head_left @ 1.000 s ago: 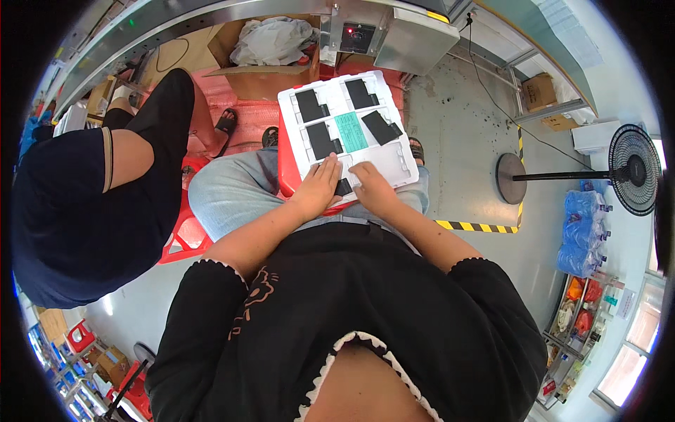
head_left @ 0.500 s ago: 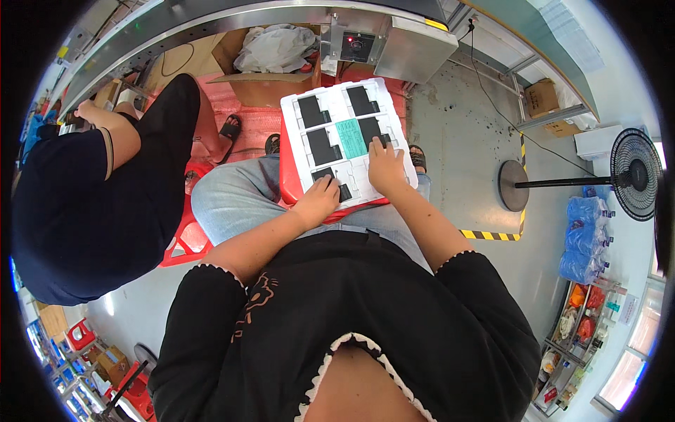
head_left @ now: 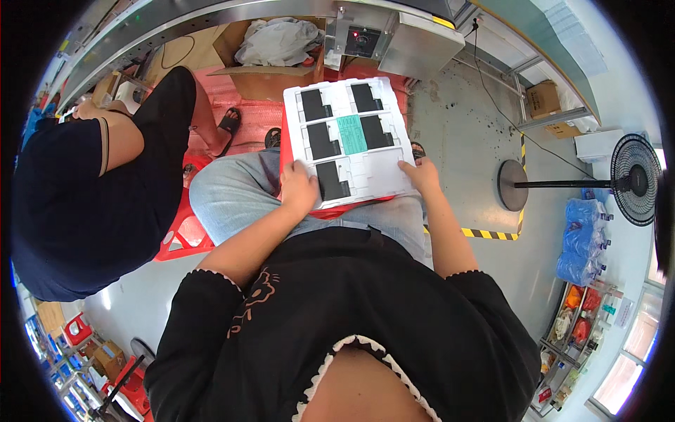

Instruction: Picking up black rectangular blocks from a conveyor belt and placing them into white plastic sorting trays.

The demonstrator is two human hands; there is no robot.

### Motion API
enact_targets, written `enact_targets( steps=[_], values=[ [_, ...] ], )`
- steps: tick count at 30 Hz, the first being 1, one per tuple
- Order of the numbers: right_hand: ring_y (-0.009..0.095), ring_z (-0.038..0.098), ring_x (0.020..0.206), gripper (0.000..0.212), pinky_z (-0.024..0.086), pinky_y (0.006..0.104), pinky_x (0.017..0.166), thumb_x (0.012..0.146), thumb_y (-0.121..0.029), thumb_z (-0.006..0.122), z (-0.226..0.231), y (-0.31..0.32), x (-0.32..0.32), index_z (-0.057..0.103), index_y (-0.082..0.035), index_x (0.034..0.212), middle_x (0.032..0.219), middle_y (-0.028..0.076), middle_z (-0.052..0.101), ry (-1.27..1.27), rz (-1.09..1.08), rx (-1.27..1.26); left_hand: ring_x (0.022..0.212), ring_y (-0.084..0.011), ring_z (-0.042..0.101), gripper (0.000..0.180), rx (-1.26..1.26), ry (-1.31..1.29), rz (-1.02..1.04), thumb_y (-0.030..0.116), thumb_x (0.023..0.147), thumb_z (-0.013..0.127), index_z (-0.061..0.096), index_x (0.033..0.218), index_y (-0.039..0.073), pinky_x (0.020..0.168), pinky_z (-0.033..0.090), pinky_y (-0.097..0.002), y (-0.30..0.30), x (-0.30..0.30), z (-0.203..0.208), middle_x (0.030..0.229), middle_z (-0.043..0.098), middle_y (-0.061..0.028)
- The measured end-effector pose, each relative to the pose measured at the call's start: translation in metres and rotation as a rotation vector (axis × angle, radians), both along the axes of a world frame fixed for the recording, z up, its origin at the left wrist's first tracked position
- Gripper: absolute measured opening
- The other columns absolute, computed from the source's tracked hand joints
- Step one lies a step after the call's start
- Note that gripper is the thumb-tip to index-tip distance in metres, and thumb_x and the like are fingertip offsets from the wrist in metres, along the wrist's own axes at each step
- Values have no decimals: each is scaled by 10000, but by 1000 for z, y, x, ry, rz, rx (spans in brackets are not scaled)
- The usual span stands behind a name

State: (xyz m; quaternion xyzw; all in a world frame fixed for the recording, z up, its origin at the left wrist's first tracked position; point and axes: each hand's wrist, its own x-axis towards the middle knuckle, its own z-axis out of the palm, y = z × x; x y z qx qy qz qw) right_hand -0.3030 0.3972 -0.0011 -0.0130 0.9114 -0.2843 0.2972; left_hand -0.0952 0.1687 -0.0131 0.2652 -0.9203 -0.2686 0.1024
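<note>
While both hands are at the rim of the white tray (head_left: 383, 174), its far edge stands clear of the person's body and its near edge lies close to their belt. The tray sits over a red stool (head_left: 285, 144), between the knees. At the near left corner, the left hand (head_left: 300, 188) pinches the rim; at the right edge, the right hand (head_left: 422, 174) does likewise, thumb on top. I cannot tell whether the remaining fingers are spread or together, as they are mostly hidden.

On the right, open grey floor (head_left: 464, 155) runs to the fan (head_left: 512, 186), with striped tape (head_left: 490, 235) along it. Room is tighter on the left: a knee (head_left: 232, 190) is near the tray, with a co-worker (head_left: 77, 204) beyond. Past the far left corner stands a box (head_left: 264, 86).

The tray holds 5 black pieces (head_left: 324, 141), 3 left and 2 right of a green card (head_left: 351, 134); 1 cell is bare. 0.5 s ago, the hands were on 2 pieces; now they're on the rim. The right middle piece, askew 1.0 s ago, lies square.
</note>
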Motion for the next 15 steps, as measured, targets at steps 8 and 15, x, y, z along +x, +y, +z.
enact_targets(
  steps=[8,15],
  values=[
    [227,563,1053,428,475,356,868,813,-155,670,8,27,14,505,2,1176,1127,119,586,-556,-163,-828,804,-285,638,406,1054,14,553,272,824,619,577,1007,-88,665,496,-398,-27,-22,14,911,644,-205],
    [263,577,1053,479,491,401,894,842,-90,618,31,140,33,415,-19,1269,1187,140,556,-554,-434,-1000,668,-160,555,260,1369,-159,144,320,876,599,554,926,69,526,430,-340,27,-56,12,788,598,-42]
  ],
)
